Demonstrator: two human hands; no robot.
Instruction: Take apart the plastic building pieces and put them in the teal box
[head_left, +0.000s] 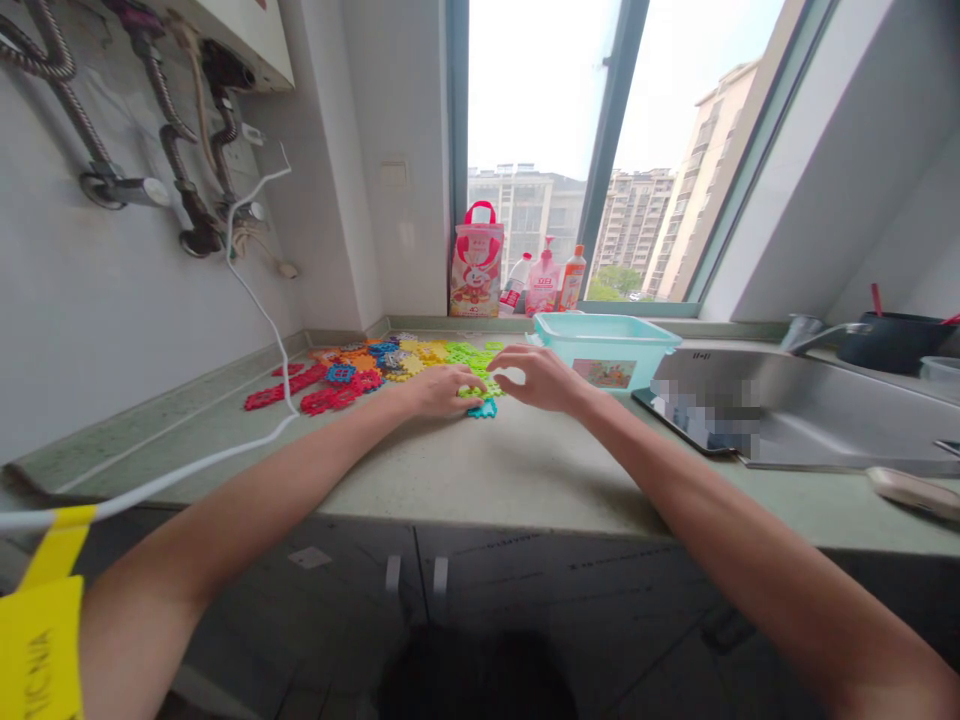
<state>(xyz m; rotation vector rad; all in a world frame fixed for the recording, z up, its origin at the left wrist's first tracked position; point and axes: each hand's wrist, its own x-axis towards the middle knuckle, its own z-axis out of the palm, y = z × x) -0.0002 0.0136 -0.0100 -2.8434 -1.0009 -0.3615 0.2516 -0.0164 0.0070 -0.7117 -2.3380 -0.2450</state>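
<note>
Okay, teal piece (484, 408) lies on the counter (465, 470) just in front of the gap between both hands. Left hand (442, 390) rests palm down, fingers curled onto the green pieces (474, 358); right hand (541, 378) hovers just right of them, fingers loosely bent, can't tell if either grips one. Farther, the toy spread runs leftward to the red pieces (300, 390), and the teal bin (600, 326) sits just behind the right hand.

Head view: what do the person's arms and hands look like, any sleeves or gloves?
Both arms are bare, no sleeves showing. The left hand and right hand wear no gloves, and no watch, ring or band shows. A yellow tag with dark lettering sits at the lower left edge; whether it is worn is unclear.
</note>
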